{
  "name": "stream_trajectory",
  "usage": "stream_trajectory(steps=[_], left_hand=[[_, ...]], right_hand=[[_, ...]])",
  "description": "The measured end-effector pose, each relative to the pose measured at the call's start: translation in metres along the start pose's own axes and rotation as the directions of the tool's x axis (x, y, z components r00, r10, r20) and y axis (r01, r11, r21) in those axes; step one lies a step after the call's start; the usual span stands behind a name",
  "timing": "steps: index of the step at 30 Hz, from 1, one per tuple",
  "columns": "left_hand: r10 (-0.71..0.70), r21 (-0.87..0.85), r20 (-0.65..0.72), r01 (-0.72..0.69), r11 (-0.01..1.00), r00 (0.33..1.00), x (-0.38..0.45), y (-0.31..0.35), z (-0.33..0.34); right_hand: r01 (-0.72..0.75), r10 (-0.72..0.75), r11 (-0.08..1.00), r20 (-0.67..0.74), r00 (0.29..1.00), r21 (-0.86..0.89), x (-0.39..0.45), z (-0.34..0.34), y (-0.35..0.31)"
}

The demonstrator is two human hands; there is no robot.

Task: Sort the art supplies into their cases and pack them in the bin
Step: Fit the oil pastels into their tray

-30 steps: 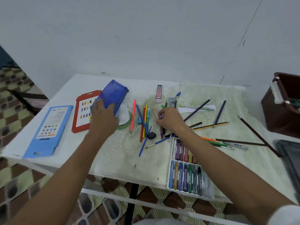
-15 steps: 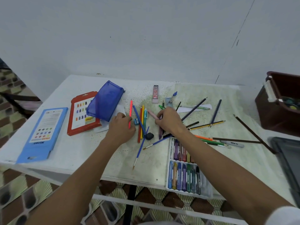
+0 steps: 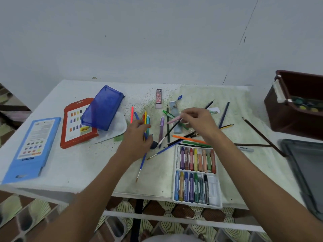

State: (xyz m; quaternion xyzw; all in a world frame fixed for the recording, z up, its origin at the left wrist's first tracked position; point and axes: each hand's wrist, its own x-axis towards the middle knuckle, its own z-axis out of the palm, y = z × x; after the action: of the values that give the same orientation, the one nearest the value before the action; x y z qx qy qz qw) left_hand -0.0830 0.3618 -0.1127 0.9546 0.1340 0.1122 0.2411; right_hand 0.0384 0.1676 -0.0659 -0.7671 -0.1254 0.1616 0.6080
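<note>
Pink is the colour of the pen (image 3: 173,120) that the right hand (image 3: 197,122) pinches in its fingertips, held up a little over the mixed pile of pencils (image 3: 187,139) in the middle of the white table (image 3: 73,165). Over on the other side, the left hand (image 3: 138,137) curls its fingers round a blue paintbrush (image 3: 142,162) by the row of coloured pencils (image 3: 145,119). Near the front edge sits the open crayon tray (image 3: 196,173), the blue pouch (image 3: 102,107) leans on the red case (image 3: 76,123) at the left, and the brown bin (image 3: 295,109) stands far off at the right.
</note>
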Motion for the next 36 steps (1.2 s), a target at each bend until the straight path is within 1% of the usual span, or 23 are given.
stream_trajectory(steps=[3, 6, 9, 13, 18, 23, 26, 29, 31, 34, 36], left_hand=[[0.105, -0.027, 0.034, -0.104, 0.994, 0.994, -0.016, 0.013, 0.021], [0.160, 0.008, 0.037, -0.160, 0.987, 0.987, -0.028, 0.018, 0.038], [0.171, 0.073, 0.059, -0.175, 0.982, 0.983, -0.035, 0.016, 0.047], [0.171, 0.152, 0.076, -0.181, 0.972, 0.982, -0.037, 0.018, 0.049], [0.178, 0.210, 0.082, -0.191, 0.959, 0.981, -0.039, 0.021, 0.048], [0.179, 0.210, 0.067, -0.190, 0.959, 0.982, -0.040, 0.024, 0.048], [0.185, 0.218, 0.070, -0.196, 0.956, 0.980, -0.041, 0.024, 0.047], [0.171, 0.199, 0.077, -0.184, 0.963, 0.982, -0.040, 0.025, 0.046], [0.156, 0.175, 0.048, -0.162, 0.971, 0.987, -0.039, 0.031, 0.044], [0.198, 0.186, -0.024, -0.191, 0.964, 0.980, -0.033, 0.055, 0.040], [0.222, 0.126, -0.001, -0.220, 0.967, 0.975, -0.021, 0.078, 0.041]], right_hand=[[-0.050, 0.065, 0.980, -0.076, 0.995, 0.193, -0.021, -0.032, 0.002], [-0.093, 0.116, 0.969, -0.085, 0.990, 0.231, -0.052, -0.062, 0.009], [-0.146, 0.163, 0.975, -0.089, 0.983, 0.170, -0.080, -0.080, 0.023], [-0.214, 0.223, 0.971, -0.087, 0.971, 0.103, -0.107, -0.083, 0.040], [-0.279, 0.279, 0.956, 0.011, 0.960, 0.094, -0.141, -0.072, 0.047], [-0.215, 0.214, 0.969, -0.020, 0.977, -0.123, -0.161, -0.065, 0.054], [-0.178, 0.174, 0.968, -0.042, 0.984, -0.175, -0.162, -0.065, 0.053], [-0.173, 0.163, 0.973, -0.074, 0.984, -0.152, -0.159, -0.068, 0.052], [-0.175, 0.165, 0.978, -0.096, 0.982, -0.115, -0.157, -0.072, 0.052], [-0.179, 0.168, 0.982, -0.156, 0.973, -0.061, -0.156, -0.081, 0.052], [-0.186, 0.176, 0.982, -0.209, 0.962, -0.032, -0.158, -0.089, 0.053]])
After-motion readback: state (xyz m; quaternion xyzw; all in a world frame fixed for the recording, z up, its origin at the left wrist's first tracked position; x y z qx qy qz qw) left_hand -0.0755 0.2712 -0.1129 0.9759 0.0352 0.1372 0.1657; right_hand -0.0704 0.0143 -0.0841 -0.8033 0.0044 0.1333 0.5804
